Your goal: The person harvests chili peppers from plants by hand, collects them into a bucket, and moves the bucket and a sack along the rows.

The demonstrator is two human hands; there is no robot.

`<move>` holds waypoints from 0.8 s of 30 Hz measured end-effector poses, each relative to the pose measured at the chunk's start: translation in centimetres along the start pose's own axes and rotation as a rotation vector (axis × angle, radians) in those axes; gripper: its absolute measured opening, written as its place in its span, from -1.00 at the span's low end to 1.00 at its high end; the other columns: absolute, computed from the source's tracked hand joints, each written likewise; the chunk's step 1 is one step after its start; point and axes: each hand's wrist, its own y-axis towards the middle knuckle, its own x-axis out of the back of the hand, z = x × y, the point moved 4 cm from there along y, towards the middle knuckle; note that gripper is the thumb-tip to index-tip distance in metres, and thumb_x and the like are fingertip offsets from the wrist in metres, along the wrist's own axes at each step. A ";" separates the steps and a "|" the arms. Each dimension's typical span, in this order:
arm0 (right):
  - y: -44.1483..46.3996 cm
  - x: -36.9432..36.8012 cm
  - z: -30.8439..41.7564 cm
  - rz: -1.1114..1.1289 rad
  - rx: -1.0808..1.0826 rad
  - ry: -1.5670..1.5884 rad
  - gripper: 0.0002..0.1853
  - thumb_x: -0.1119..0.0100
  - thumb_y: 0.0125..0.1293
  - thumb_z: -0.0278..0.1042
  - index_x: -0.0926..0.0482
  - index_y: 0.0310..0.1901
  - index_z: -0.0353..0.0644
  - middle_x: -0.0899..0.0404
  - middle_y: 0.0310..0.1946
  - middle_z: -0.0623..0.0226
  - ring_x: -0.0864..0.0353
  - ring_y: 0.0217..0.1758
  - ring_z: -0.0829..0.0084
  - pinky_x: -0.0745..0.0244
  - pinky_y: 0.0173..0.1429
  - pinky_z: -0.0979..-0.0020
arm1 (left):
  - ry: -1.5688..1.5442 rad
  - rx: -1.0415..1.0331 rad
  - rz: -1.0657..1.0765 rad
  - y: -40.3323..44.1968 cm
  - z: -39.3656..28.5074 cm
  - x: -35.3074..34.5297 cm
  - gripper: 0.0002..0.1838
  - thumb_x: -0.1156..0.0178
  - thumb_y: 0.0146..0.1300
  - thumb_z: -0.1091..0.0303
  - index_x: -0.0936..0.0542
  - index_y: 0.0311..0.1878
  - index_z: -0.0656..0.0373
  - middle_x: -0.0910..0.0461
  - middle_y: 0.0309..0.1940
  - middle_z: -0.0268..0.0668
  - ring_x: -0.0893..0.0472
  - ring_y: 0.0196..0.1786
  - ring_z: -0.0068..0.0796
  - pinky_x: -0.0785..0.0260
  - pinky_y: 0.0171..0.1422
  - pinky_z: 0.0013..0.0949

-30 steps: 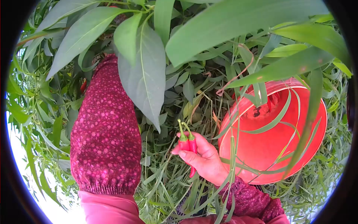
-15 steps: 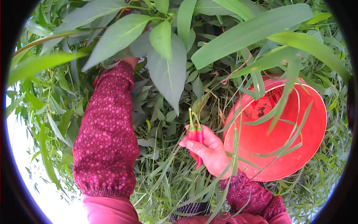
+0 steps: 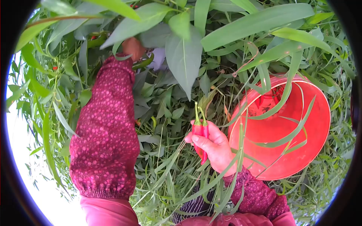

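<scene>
Two red chili peppers [image 3: 200, 136] with long green stems are pinched between the thumb and fingers of my right hand [image 3: 219, 151], in the middle of the view. They stand side by side, stems up. My left hand [image 3: 132, 49] reaches into the pepper plant at the upper left. Only part of it shows; leaves [image 3: 137, 22] hide its fingers, so I cannot make out what it touches. A curved green pod or stem [image 3: 145, 62] lies right beside this hand. Right of my right hand is a red bucket [image 3: 292, 143], tilted, with some red peppers [image 3: 277, 95] deep inside.
Long grass blades [image 3: 260, 28] hang across the upper right and in front of the bucket's opening. Dense foliage and grass surround both arms. Bright white ground or light [image 3: 26, 162] shows at the far left. A dark striped cloth [image 3: 194, 205] appears at the bottom.
More of my left hand shows between the leaves, and the leaves around it have shifted. My right hand, still holding the peppers, appears slightly farther right and higher. The bucket stays about in place.
</scene>
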 end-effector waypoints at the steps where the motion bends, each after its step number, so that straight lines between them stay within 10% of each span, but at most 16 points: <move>1: 0.0 0.1 -0.2 -0.003 -0.009 0.000 -0.60 -0.09 0.29 -0.45 -0.32 0.16 -0.22 -0.58 -0.20 0.31 -0.55 -0.11 0.51 -0.42 -0.02 0.52 | 0.058 0.006 -0.005 0.4 -0.1 -0.6 -0.73 -0.09 0.14 0.27 -0.60 -0.18 0.21 -0.60 -0.34 -0.02 -0.60 -0.25 -0.01 -0.44 -0.12 -0.12; 12: 1.3 0.1 -0.1 -0.033 -0.023 0.001 -0.60 -0.08 0.29 -0.47 -0.32 0.16 -0.21 -0.56 -0.21 0.34 -0.55 -0.07 0.50 -0.42 0.04 0.49 | 0.101 -0.101 -0.025 -0.8 0.3 -2.7 -0.72 -0.09 0.14 0.24 -0.61 -0.16 0.19 -0.61 -0.33 -0.01 -0.60 -0.24 -0.01 -0.44 -0.10 -0.11; 20: -1.6 0.9 1.6 -0.002 0.186 -0.002 -0.69 -0.08 0.23 -0.58 -0.36 0.01 -0.19 -0.55 -0.16 0.31 -0.54 -0.01 0.44 -0.43 0.09 0.46 | -0.125 -0.236 -0.276 -14.4 -8.2 0.9 -0.78 -0.21 -0.03 0.44 -0.60 -0.24 0.18 -0.49 -0.04 -0.01 -0.44 0.07 0.04 -0.31 0.16 -0.14; 24: -1.2 0.8 2.3 -0.033 0.254 0.181 -0.68 -0.16 0.19 -0.60 -0.38 -0.01 -0.23 -0.53 -0.22 0.37 -0.55 -0.13 0.53 -0.49 0.02 0.49 | -0.369 -0.358 -0.247 -20.7 -12.9 2.1 -0.79 -0.23 -0.03 0.54 -0.53 -0.26 0.24 -0.53 -0.21 -0.11 -0.52 -0.10 -0.08 -0.38 0.02 -0.19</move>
